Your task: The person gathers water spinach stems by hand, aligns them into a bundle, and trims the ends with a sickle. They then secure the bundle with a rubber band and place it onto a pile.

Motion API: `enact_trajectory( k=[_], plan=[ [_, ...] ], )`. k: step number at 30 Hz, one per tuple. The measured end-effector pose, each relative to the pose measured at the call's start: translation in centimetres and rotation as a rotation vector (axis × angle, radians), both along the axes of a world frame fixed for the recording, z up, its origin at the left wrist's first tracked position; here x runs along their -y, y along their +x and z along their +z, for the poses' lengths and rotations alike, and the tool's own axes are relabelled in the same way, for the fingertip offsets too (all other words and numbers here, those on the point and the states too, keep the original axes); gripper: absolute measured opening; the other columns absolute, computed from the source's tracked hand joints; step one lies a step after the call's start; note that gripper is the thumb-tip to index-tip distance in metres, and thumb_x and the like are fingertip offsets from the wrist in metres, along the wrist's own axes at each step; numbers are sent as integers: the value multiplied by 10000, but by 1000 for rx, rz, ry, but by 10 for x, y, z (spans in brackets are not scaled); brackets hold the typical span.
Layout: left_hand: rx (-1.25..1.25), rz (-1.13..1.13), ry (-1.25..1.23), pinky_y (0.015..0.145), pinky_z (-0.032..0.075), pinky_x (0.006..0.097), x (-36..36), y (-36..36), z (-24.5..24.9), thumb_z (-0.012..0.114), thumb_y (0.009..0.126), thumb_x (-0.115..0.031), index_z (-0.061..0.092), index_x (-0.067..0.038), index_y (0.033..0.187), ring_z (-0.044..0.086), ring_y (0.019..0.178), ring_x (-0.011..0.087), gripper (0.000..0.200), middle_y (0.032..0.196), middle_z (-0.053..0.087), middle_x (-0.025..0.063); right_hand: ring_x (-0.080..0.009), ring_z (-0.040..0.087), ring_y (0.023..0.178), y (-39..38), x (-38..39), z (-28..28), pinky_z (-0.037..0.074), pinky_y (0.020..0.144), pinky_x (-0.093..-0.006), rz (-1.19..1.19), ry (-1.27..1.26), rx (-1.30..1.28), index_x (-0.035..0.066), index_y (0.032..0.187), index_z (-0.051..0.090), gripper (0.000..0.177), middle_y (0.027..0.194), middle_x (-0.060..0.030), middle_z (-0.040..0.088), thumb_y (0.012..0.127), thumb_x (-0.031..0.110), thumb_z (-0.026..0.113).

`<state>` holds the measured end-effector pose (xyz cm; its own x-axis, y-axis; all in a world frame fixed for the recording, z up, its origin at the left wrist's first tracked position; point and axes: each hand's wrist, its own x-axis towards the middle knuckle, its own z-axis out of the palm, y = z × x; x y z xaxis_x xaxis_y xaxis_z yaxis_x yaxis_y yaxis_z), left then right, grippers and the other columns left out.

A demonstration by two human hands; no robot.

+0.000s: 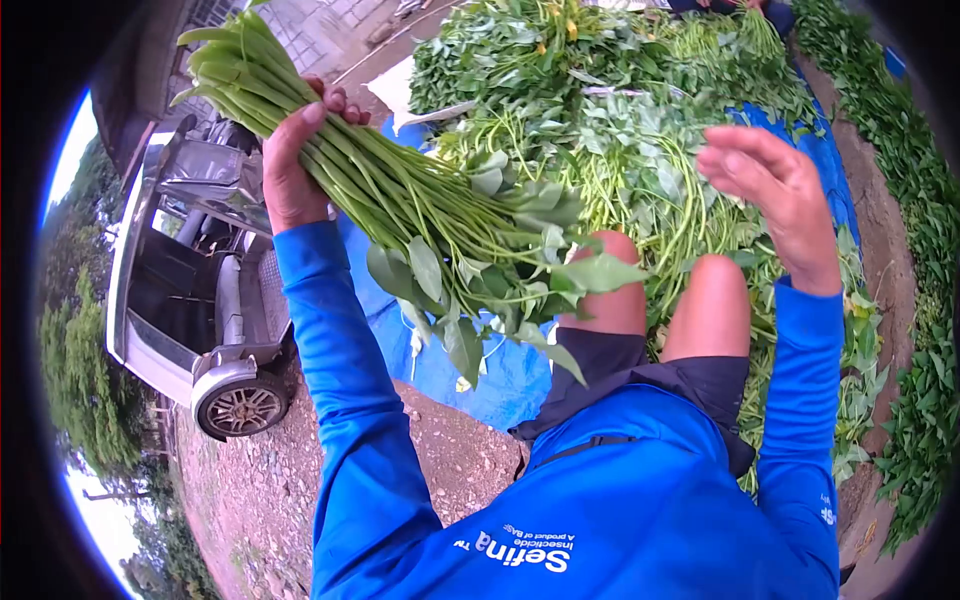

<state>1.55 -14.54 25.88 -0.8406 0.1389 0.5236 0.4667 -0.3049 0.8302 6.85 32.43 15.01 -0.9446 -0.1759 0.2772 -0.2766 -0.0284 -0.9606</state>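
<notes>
My left hand (300,160) is closed around the stems of a thick bunch of water spinach (400,195). The cut stem ends point up and to the left. Its leaves hang down to the right, above my knees. My right hand (775,190) is raised on the other side with its fingers stretched out and nothing in them. Beneath and beyond it spreads a large pile of loose water spinach (620,150), stems and leaves tangled together.
A blue tarp (475,385) lies under the pile. More greens (920,400) line the right side. At the left a vehicle (200,280) stands on gravelly ground (260,490). Part of another person (775,15) shows at the top edge, beside the greens.
</notes>
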Motion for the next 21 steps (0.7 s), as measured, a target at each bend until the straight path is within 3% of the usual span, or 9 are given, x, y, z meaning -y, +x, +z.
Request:
enact_trajectory(
  k=[1, 4, 7, 8, 11, 13, 15, 18, 21],
  plan=[
    [-60, 1, 0, 1000, 552, 459, 18, 1, 15, 726, 902, -120, 567, -7, 1289, 651, 1008, 262, 433, 1032, 635, 119, -168, 741, 1065, 9, -23, -21, 580, 963, -324, -108, 30, 49, 21, 1367, 696, 419, 1186, -97, 775, 1029, 266, 730],
    [-143, 133, -71, 979, 558, 459, 51, 12, 47, 728, 905, -127, 570, 6, 1293, 664, 997, 277, 440, 1054, 653, 124, -127, 728, 961, 39, -93, -102, 570, 849, -275, -416, 93, 191, 33, 1323, 711, 379, 1098, -54, 774, 1023, 263, 740],
    [16, 498, -232, 998, 540, 395, 41, 42, 58, 744, 920, -159, 541, 6, 1435, 675, 980, 229, 577, 1095, 670, 99, -82, 683, 878, 112, -158, -187, 551, 784, -253, -620, 108, 403, 37, 1214, 761, 236, 991, -9, 755, 1019, 160, 714],
    [102, 448, -274, 985, 545, 394, 27, 28, 41, 749, 910, -158, 542, 7, 1426, 676, 967, 229, 580, 1084, 669, 99, -76, 663, 842, 148, -167, -197, 546, 756, -252, -698, 83, 471, 26, 1167, 773, 196, 965, -6, 744, 1012, 126, 707],
    [394, 1, -385, 947, 561, 391, -63, 1, -63, 766, 882, -156, 545, 9, 1400, 679, 931, 230, 587, 1049, 668, 99, -95, 657, 800, 267, -205, -234, 541, 733, -252, -913, -40, 598, 4, 1133, 769, 178, 928, -23, 736, 1000, 74, 674],
    [623, -304, -506, 921, 572, 389, -127, 19, -135, 777, 862, -154, 547, 11, 1383, 681, 906, 230, 592, 1026, 667, 99, -93, 650, 767, 357, -223, -243, 539, 702, -264, -1194, 5, 730, 4, 1100, 768, 179, 882, -19, 727, 981, 108, 684],
    [799, -539, -624, 895, 582, 387, -169, 47, -192, 788, 843, -153, 549, 13, 1365, 683, 882, 231, 597, 1003, 666, 100, -88, 671, 785, 426, -228, -285, 552, 701, -252, -1370, 2, 807, 20, 1090, 762, 175, 873, -2, 721, 986, 142, 691],
    [936, -791, -764, 857, 598, 384, -213, 79, -239, 804, 815, -151, 552, 16, 1339, 686, 845, 232, 605, 969, 664, 100, -94, 679, 771, 532, -213, -352, 556, 680, -278, -1651, -30, 982, 31, 1046, 790, 170, 838, -17, 739, 965, 152, 704],
    [959, -937, -821, 818, 614, 381, -249, 83, -255, 820, 786, -148, 555, 18, 1313, 689, 808, 232, 613, 934, 663, 100, -179, 744, 799, 594, -173, -422, 595, 754, -359, -1654, 364, 1169, 60, 994, 825, 175, 883, -86, 798, 925, 181, 720]
  ],
)
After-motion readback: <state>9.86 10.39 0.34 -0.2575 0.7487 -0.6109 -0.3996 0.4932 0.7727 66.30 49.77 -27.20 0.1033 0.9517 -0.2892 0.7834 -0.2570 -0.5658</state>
